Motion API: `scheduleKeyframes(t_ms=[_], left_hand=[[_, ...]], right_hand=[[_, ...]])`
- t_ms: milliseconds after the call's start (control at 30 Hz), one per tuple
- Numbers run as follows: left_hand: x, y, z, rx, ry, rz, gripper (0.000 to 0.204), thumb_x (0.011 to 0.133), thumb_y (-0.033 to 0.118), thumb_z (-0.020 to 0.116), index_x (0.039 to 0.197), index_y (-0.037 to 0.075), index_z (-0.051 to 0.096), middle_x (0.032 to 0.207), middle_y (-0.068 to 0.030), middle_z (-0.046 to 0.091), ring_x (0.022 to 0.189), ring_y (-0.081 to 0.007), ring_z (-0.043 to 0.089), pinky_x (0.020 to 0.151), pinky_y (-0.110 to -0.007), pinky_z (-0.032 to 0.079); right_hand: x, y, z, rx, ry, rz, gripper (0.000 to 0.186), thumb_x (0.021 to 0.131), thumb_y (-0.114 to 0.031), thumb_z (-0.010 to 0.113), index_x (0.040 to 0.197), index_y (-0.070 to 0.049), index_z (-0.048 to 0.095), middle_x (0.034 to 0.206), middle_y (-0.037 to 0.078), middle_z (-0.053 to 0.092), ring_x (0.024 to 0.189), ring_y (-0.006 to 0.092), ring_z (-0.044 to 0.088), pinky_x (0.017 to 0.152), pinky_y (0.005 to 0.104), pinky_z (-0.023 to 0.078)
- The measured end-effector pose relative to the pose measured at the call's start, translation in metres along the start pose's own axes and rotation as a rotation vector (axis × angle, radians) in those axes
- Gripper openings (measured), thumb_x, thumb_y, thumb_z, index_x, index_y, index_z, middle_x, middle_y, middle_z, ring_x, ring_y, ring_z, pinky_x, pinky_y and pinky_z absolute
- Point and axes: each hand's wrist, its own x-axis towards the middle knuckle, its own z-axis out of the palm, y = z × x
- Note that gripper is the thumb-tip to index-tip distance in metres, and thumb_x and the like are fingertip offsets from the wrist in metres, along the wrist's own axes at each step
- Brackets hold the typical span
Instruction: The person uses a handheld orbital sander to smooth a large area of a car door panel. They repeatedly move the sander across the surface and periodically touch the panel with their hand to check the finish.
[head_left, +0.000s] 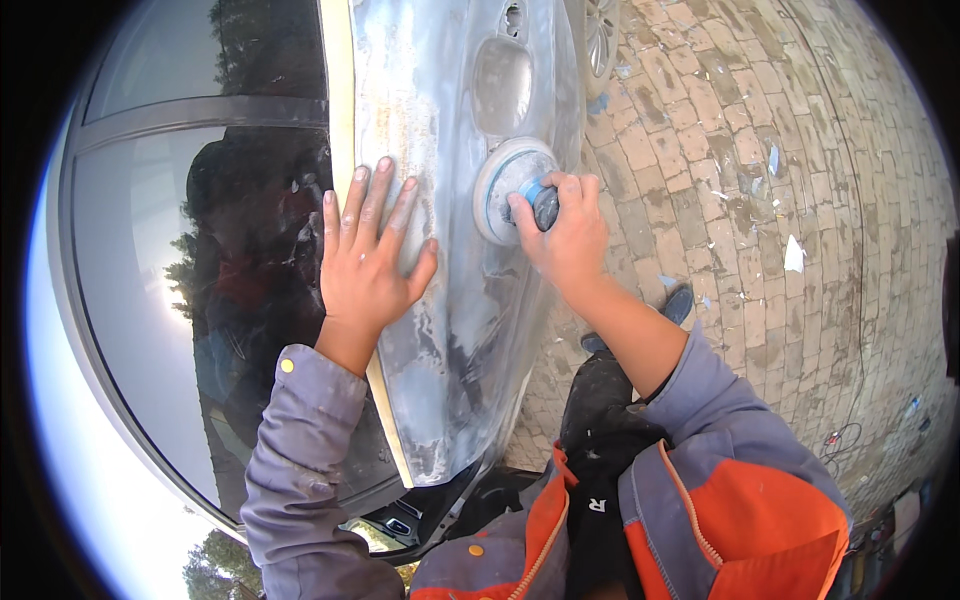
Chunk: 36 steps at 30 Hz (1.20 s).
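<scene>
A car door with its paint worn to patchy grey, white and rusty tones runs up the middle of the view. My left hand lies flat on its upper part, fingers spread, holding nothing. To its right, my right hand is closed around the dark knob of a round hand sanding pad, thumb on one side and fingers on the other. The pale, dusty disc rests against the door below the handle recess. Its working face is hidden against the panel.
Pale yellow masking tape edges the door beside the dark, reflective window. Brick paving spreads on the right, with white scraps and blue bits scattered over it. My shoe stands close to the door. A thin cable lies at lower right.
</scene>
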Motion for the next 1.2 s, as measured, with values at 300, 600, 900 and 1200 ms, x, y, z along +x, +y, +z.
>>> scheduleKeyframes(t_ms=[300, 600, 900, 1200], left_hand=[[-0.001, 0.001, -0.002, 0.015, -0.003, 0.007, 0.068, 0.093, 0.038, 0.075, 0.155, 0.014, 0.063, 0.171, -0.0139, 0.049, 0.159, -0.0384, 0.043, 0.129, -0.064, 0.030], [0.000, 0.000, -0.001, 0.000, 0.004, 0.012, 0.069, 0.092, 0.037, 0.075, 0.157, 0.016, 0.062, 0.171, -0.0139, 0.048, 0.159, -0.0388, 0.042, 0.129, -0.065, 0.030], [0.000, 0.000, -0.001, 0.001, 0.005, 0.015, 0.070, 0.092, 0.037, 0.076, 0.157, 0.016, 0.062, 0.171, -0.0138, 0.049, 0.159, -0.0387, 0.043, 0.128, -0.065, 0.031], [-0.004, -0.004, 0.004, -0.066, 0.079, -0.019, 0.078, 0.090, 0.038, 0.078, 0.159, 0.009, 0.056, 0.170, -0.0183, 0.047, 0.157, -0.0410, 0.044, 0.128, -0.061, 0.033]], right_hand=[[0.018, -0.018, -0.010, -0.014, -0.057, 0.047, 0.046, 0.089, -0.043, 0.087, 0.117, -0.013, 0.068, 0.114, 0.011, 0.060, 0.093, 0.0355, 0.072, 0.074, 0.0497, 0.060], [0.026, -0.025, -0.011, 0.014, -0.090, 0.020, 0.045, 0.090, -0.044, 0.086, 0.117, -0.013, 0.068, 0.115, 0.011, 0.059, 0.093, 0.0354, 0.072, 0.074, 0.0502, 0.060], [0.043, -0.037, -0.012, 0.047, -0.064, -0.009, 0.045, 0.091, -0.044, 0.085, 0.118, -0.013, 0.068, 0.115, 0.012, 0.059, 0.094, 0.0360, 0.072, 0.075, 0.0506, 0.060], [0.097, -0.097, -0.023, -0.082, -0.036, -0.364, 0.046, 0.093, -0.044, 0.083, 0.121, -0.011, 0.068, 0.114, 0.016, 0.059, 0.090, 0.0382, 0.073, 0.071, 0.0490, 0.063]])
